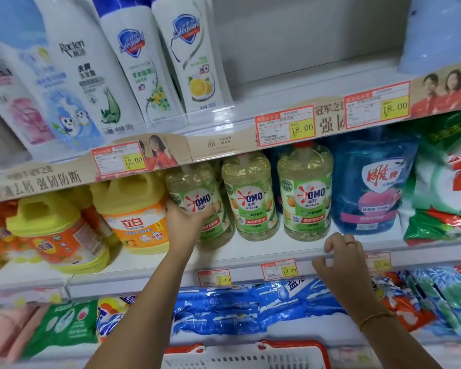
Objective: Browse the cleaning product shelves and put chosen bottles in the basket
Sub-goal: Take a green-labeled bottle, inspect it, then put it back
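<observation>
My left hand (182, 225) grips a clear OMO bottle (196, 191) with a green label, tilted leftwards on the middle shelf. Two more OMO bottles (250, 198) (305, 193) stand upright to its right. My right hand (342, 258) rests on the front lip of that shelf (250, 255), fingers curled over the edge, holding no product. The red and white basket (250, 355) shows at the bottom of the view, below both arms; I cannot see anything inside it.
Yellow-capped orange jugs (136, 209) stand left of the OMO bottles, a blue refill pouch (373, 182) to the right. White shampoo bottles (192, 54) fill the upper shelf. Blue and green detergent bags (237, 310) lie on the lower shelf.
</observation>
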A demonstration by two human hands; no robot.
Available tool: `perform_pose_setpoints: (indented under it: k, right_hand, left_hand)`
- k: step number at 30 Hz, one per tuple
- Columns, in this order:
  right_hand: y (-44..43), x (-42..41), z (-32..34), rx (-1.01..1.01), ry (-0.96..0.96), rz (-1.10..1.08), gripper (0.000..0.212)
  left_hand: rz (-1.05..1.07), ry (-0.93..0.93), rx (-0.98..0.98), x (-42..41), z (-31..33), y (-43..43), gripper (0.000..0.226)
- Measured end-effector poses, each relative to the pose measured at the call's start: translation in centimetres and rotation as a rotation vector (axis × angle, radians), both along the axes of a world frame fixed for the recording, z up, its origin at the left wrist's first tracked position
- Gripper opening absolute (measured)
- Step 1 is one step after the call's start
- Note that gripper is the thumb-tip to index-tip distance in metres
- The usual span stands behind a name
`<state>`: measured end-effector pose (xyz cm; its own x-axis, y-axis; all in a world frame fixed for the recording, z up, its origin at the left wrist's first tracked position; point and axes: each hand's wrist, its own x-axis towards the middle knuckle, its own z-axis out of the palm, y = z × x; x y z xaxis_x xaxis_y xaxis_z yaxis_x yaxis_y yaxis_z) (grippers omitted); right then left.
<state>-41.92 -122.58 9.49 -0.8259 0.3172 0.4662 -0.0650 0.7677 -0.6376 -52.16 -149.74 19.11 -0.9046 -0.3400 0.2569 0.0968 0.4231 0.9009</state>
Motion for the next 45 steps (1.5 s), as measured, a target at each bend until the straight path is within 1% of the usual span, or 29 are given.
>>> perform_pose_setpoints:
  k: [2,4,6,7,9,11,12,13,14,15,17,18,19,21,23,24,25,26,28,32,34,35,37,39,40,41,42,43,45]
  right_hand:
    - [0.1,0.2,0.2,-0.026,-0.014,0.013,0.032]
    - [0.1,0.3,0.3,-0.057,-0.032,0.017,0.031]
    - [0.1,0.3,0.9,-0.083,-0.099,0.006,0.029]
    - [0.1,0.3,1.2,-0.079,-0.157,-0.006,0.027]
    - [-0.3,0.4,2.7,-0.002,-0.328,-0.033,0.024]
    - [-1.7,0.8,4.8,0.079,-0.495,-0.009,0.031]
    - [-2.8,1.2,6.2,0.058,-0.548,0.052,0.038]
    - [-4.2,1.9,7.7,-0.029,-0.583,0.148,0.046]
    - [-5.7,2.8,9.3,-0.172,-0.631,0.279,0.054]
    - [-7.2,3.9,10.9,-0.323,-0.684,0.429,0.061]
    - [-10.1,6.5,13.2,-0.481,-0.772,0.695,0.073]
    - [-11.3,7.6,13.7,-0.532,-0.780,0.784,0.075]
    - [-12.1,8.7,13.9,-0.576,-0.765,0.842,0.077]
    - [-13.5,10.9,13.6,-0.712,-0.699,0.885,0.084]
    - [-14.5,13.2,12.1,-0.919,-0.600,0.830,0.095]
    - [-15.0,14.4,11.4,-1.030,-0.541,0.792,0.097]
    - [-15.4,15.6,10.8,-1.118,-0.494,0.771,0.099]
    - [-15.9,16.8,10.3,-1.152,-0.455,0.753,0.104]
    - [-16.9,18.5,9.9,-1.119,-0.379,0.765,0.107]
    - [-18.9,21.2,10.5,-1.167,-0.210,0.792,0.098]
    - [-19.5,21.9,10.7,-1.103,-0.102,0.807,0.090]
    - [-19.6,22.1,10.8,-1.070,-0.069,0.823,0.089]
    - [-19.3,22.0,11.3,-1.055,-0.059,0.866,0.090]
    - [-19.0,21.6,12.0,-1.100,-0.087,0.920,0.093]
    - [-19.1,21.3,12.4,-1.165,-0.126,0.959,0.097]
    - [-19.1,21.0,12.5,-1.279,-0.178,1.009,0.100]
    - [-19.3,20.7,12.6,-1.411,-0.238,1.055,0.100]
    - [-19.5,20.5,12.6,-1.528,-0.296,1.102,0.093]
    - [-20.2,20.3,12.4,-1.688,-0.401,1.183,0.076]
  left_hand:
    - [-0.013,-0.016,-0.003,0.5,1.1,-0.4,0.082]
    - [-0.049,-0.057,0.012,1.0,2.7,-0.5,0.066]
    - [-0.121,-0.121,0.032,1.9,4.5,-0.5,0.051]
    - [-0.164,-0.152,0.045,2.5,5.3,-0.6,0.047]
    - [-0.221,-0.224,0.067,4.1,6.6,-0.8,0.041]
    - [-0.251,-0.325,0.088,6.3,7.3,-1.3,0.042]
    - [-0.266,-0.368,0.103,7.6,7.4,-1.6,0.047]
    - [-0.277,-0.402,0.115,8.9,7.5,-1.9,0.053]
    - [-0.285,-0.428,0.127,10.3,7.4,-2.2,0.056]
    - [-0.297,-0.447,0.145,11.7,7.3,-2.6,0.055]
    - [-0.330,-0.468,0.184,14.4,7.0,-3.2,0.047]
    - [-0.341,-0.481,0.206,15.8,7.0,-3.4,0.050]
    - [-0.352,-0.492,0.228,17.1,7.1,-3.7,0.058]
    - [-0.368,-0.498,0.272,19.4,7.4,-4.4,0.072]
    - [-0.377,-0.461,0.309,21.5,8.0,-5.2,0.072]
    - [-0.370,-0.427,0.333,22.5,8.4,-5.4,0.071]
    - [-0.357,-0.389,0.358,23.5,8.8,-5.7,0.069]
    - [-0.348,-0.350,0.378,24.5,9.2,-5.9,0.066]
    - [-0.335,-0.274,0.436,26.2,9.9,-6.1,0.063]
    - [-0.379,-0.146,0.514,28.9,10.4,-6.7,0.058]
    - [-0.411,-0.109,0.530,29.7,10.1,-7.1,0.057]
    - [-0.415,-0.096,0.556,30.0,9.9,-7.3,0.060]
    - [-0.435,-0.072,0.652,30.1,9.5,-7.9,0.069]
    - [-0.481,-0.045,0.748,29.9,9.2,-8.5,0.065]
    - [-0.503,-0.029,0.789,29.7,9.0,-8.8,0.063]
    - [-0.533,-0.011,0.825,29.6,9.0,-9.1,0.068]
    - [-0.573,0.005,0.855,29.4,8.9,-9.4,0.081]
    - [-0.623,0.019,0.873,29.1,8.8,-9.7,0.093]
    - [-0.733,0.045,0.895,28.6,8.8,-10.3,0.101]
